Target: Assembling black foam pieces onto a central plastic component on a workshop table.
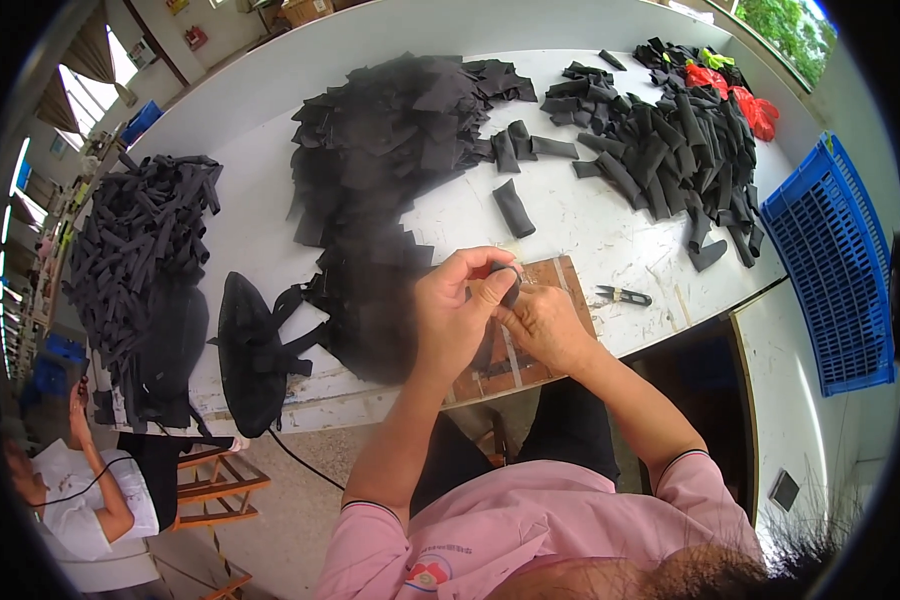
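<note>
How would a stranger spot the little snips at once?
On the white table, find the brown board at the near edge. Just right of it lie the small snips, a slim tool with a forked left end, unlike the black fabric pieces.

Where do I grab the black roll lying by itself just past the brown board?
Probably pinch the black roll across its middle, thumb and finger on its long sides, coming from above. It is long and narrow, lies on the white table, and nothing covers it.
</note>
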`<state>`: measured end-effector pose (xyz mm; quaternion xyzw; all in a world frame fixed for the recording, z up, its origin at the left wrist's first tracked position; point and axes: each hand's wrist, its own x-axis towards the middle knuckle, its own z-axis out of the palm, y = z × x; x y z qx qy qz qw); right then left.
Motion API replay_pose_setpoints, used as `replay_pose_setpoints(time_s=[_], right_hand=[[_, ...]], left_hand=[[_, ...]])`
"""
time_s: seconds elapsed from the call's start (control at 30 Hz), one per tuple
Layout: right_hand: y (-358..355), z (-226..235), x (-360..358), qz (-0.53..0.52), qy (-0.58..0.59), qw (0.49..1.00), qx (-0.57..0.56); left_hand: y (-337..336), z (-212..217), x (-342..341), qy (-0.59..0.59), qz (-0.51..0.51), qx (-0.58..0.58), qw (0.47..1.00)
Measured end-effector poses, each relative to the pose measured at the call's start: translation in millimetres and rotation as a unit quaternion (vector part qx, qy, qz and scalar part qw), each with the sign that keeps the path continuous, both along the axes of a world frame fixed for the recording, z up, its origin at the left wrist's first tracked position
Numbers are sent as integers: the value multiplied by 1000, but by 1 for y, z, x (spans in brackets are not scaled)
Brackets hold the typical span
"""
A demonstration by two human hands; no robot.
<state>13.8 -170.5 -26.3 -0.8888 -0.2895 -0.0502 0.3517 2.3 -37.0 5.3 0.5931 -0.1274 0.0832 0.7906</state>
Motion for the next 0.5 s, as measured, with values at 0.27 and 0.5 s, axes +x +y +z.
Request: replay_pose_setpoints(time_s=[0.27,0.5], right_hand=[[-1,-6,6,16,-5,999,30],[-1,1,8,23,-43,999,5]], left_hand=[[9,2,3,25,-30,33,999],[3,-2,3,-41,39,-15,998]])
